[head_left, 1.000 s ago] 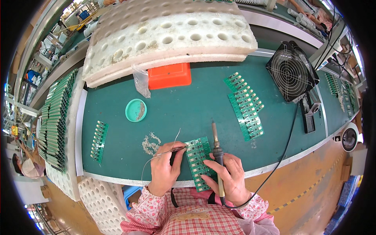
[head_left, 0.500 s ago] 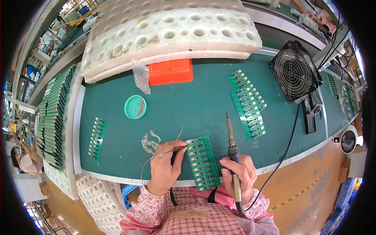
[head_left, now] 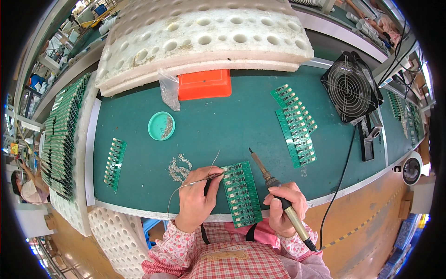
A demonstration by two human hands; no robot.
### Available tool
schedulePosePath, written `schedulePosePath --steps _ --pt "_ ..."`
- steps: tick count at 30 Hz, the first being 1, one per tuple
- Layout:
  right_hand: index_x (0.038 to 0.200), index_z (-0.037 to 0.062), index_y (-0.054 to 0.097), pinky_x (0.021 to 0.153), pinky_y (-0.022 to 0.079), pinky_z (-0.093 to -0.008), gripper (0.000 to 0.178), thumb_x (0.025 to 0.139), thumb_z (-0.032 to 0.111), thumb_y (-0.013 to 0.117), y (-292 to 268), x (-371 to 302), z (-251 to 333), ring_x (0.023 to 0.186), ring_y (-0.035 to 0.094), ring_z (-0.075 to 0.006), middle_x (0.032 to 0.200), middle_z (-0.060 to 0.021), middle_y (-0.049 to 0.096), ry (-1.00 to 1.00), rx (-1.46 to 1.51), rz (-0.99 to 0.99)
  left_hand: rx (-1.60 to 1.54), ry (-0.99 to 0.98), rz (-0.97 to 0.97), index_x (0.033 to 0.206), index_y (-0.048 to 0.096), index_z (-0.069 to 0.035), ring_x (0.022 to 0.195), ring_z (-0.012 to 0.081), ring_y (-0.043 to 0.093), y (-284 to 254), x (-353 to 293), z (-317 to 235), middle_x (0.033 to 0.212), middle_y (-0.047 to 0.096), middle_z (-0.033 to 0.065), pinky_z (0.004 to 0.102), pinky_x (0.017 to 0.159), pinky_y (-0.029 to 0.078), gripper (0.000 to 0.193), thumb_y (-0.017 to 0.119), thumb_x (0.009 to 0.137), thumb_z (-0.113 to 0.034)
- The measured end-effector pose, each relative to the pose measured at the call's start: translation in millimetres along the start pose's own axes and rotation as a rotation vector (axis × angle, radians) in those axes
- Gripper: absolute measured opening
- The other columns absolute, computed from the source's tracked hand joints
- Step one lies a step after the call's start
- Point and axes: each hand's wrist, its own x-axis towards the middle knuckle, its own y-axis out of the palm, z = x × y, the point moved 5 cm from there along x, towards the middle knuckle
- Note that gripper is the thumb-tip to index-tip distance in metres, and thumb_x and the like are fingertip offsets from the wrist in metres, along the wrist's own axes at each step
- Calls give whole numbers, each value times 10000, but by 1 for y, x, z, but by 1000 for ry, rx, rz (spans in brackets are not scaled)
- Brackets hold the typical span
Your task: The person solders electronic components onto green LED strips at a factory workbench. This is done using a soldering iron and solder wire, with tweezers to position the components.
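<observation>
My left hand is closed around dark, slim tweezers, their tips at the upper left corner of a green circuit board panel. A thin solder wire loops through the same hand, its free end sticking up beyond the fingers. The panel carries rows of small white and black parts and lies at the table's near edge. To its right, my right hand grips a soldering iron like a pen. The iron's dark tip points up and left, above the mat, apart from the panel.
Loose tiny parts lie beside a turquoise dish. More board panels rest at left and right. A black fan, an iron stand, a red box and white foam blocks border the green mat.
The soldering iron has tilted: its tip swung left and down toward the panel, its rear end to the right. My left hand and the panel stay nearly still.
</observation>
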Motion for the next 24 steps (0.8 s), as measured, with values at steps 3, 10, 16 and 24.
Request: schedulePosePath --steps 3,10,16,24 --pt "1034 10 664 598 491 -326 166 899 105 687 2 3 -1 602 608 -210 690 -43 648 1 38 -15 -18 -8 -6 966 684 20 822 259 690 1 0 0 990 712 115 327 722 547 145 713 830 58" --pt "1041 11 602 611 532 -310 140 954 120 605 17 3 -10 622 657 -168 671 -67 676 164 377 -59 -44 -18 -15 903 676 19 846 289 676 1 0 0 987 715 109 358 727 533 130 734 795 63" --pt "1101 13 540 682 562 -326 197 1005 184 567 21 8 -13 692 701 -189 753 -130 711 155 545 -30 1 18 8 992 672 14 797 254 709 -1 2 -2 973 708 118 316 712 555 152 700 847 49" --pt "1096 18 557 705 576 -333 216 1015 218 571 26 12 -11 737 722 -209 770 -133 732 132 555 -5 -4 22 10 993 669 14 793 256 700 -1 2 -2 964 704 118 323 713 552 162 700 840 57"
